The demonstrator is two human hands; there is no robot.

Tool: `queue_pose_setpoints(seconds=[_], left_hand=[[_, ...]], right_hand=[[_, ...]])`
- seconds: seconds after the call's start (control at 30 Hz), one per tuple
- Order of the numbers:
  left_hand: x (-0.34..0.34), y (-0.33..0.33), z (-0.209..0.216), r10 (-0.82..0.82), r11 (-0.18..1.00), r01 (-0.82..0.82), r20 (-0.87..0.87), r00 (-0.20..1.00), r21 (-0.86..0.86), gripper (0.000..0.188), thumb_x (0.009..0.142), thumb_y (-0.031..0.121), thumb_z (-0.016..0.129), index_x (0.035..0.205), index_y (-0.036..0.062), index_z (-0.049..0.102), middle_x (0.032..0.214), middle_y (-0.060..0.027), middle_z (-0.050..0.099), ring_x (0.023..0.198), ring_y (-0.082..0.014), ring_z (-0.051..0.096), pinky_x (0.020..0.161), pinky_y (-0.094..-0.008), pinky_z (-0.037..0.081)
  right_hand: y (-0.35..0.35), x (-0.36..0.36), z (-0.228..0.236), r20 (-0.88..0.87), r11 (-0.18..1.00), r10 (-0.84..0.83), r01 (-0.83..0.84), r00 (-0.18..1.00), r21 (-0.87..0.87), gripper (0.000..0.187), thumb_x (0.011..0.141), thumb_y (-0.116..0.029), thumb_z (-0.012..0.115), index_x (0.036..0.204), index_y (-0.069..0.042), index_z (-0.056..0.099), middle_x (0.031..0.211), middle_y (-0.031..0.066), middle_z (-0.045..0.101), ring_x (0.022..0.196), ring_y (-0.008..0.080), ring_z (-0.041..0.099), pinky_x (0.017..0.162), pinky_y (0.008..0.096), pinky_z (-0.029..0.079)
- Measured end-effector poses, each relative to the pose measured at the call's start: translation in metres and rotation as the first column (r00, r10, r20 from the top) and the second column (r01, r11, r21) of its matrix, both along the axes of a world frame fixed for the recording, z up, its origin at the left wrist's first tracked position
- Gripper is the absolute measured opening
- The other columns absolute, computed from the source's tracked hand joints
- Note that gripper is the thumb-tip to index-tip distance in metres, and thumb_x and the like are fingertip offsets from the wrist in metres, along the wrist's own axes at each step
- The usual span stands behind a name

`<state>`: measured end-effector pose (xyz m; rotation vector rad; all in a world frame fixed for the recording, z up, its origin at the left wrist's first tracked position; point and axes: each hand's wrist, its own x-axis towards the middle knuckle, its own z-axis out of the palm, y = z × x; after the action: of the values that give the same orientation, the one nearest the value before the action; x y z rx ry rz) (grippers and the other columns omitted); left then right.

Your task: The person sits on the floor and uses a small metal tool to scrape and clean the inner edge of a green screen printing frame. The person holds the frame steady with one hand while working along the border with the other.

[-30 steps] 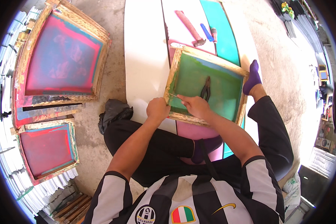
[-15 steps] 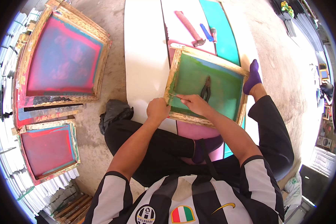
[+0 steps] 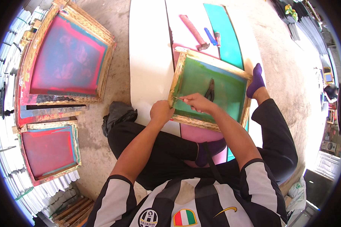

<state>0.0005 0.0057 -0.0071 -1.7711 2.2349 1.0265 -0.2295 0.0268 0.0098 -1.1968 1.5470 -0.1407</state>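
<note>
A wooden screen-printing frame [image 3: 214,63] with green mesh [image 3: 227,92] lies tilted in front of my crossed legs. My left hand [image 3: 162,111] is closed round the near end of its left bar. In my right hand [image 3: 197,103], over the mesh, is a thin pointed metal tool [image 3: 177,98], its tip at the left bar. The tool's handle is hidden in my fist, so its exact kind does not show. A pair of dark pliers [image 3: 210,90] rests on the mesh, just beyond my right hand.
Beyond the frame lie a hammer [image 3: 195,32], a blue tool [image 3: 210,36] and a screwdriver [image 3: 218,39] on white, pink and turquoise boards. Pink-blue screen frames [image 3: 107,75] stand at the left by stacked white sheets. A black plastic bag [image 3: 117,116] sits by my left knee.
My right hand has turned a little and shifted slightly up, with the thin tool still at the left bar. My left hand keeps its hold. The whole view has shifted slightly.
</note>
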Motion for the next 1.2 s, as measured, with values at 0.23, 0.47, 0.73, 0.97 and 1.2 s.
queue_pose_setpoints(seconds=[0.23,0.47,0.73,0.97,1.2], left_hand=[[0.0,-0.001,0.0,-0.004,1.0,0.004,-0.009,1.0,0.015,0.034,0.084,0.033,0.084,0.092,0.0005,0.08,0.088,-0.0213,0.077,0.087,-0.0415,0.076,0.079,-0.0513,0.061],[0.001,0.001,-0.001,0.023,1.0,-0.023,-0.035,0.999,-0.012,0.034,0.083,0.033,0.085,0.089,-0.0002,0.079,0.088,-0.0218,0.077,0.087,-0.0414,0.076,0.079,-0.0517,0.06],[0.001,0.001,-0.006,0.016,1.0,-0.017,-0.033,0.999,-0.016,0.034,0.084,0.032,0.085,0.088,-0.0013,0.079,0.088,-0.0226,0.076,0.088,-0.0414,0.076,0.079,-0.0515,0.06],[0.002,-0.001,-0.004,0.014,1.0,-0.015,-0.038,0.999,-0.005,0.034,0.084,0.031,0.085,0.087,-0.0021,0.079,0.089,-0.0237,0.076,0.089,-0.0424,0.076,0.08,-0.0516,0.061],[0.002,-0.002,-0.002,0.011,1.0,-0.01,-0.029,1.0,0.021,0.034,0.084,0.031,0.086,0.087,-0.0016,0.079,0.088,-0.0234,0.077,0.088,-0.0422,0.076,0.08,-0.0514,0.061]], right_hand=[[0.036,0.009,0.022,-0.53,0.86,0.147,-0.373,0.835,-0.35,0.037,0.109,-0.038,0.056,0.145,-0.034,0.066,0.093,0.0149,0.072,0.087,0.0385,0.073,0.078,0.0538,0.059],[0.04,0.017,0.027,-0.567,0.864,0.123,-0.369,0.814,-0.343,0.038,0.11,-0.038,0.055,0.146,-0.035,0.063,0.095,0.0158,0.074,0.084,0.0406,0.075,0.075,0.0536,0.06],[0.036,0.024,0.027,-0.587,0.866,0.123,-0.375,0.8,-0.33,0.037,0.109,-0.038,0.056,0.145,-0.035,0.064,0.091,0.016,0.073,0.081,0.0424,0.074,0.073,0.0549,0.059],[0.035,0.028,0.032,-0.618,0.868,0.156,-0.406,0.77,-0.287,0.038,0.11,-0.037,0.054,0.147,-0.033,0.063,0.091,0.0158,0.074,0.081,0.0396,0.075,0.07,0.0533,0.06],[0.039,0.028,0.032,-0.619,0.87,0.146,-0.398,0.772,-0.291,0.039,0.11,-0.035,0.055,0.147,-0.032,0.062,0.092,0.0164,0.074,0.082,0.0402,0.075,0.069,0.0533,0.061]])
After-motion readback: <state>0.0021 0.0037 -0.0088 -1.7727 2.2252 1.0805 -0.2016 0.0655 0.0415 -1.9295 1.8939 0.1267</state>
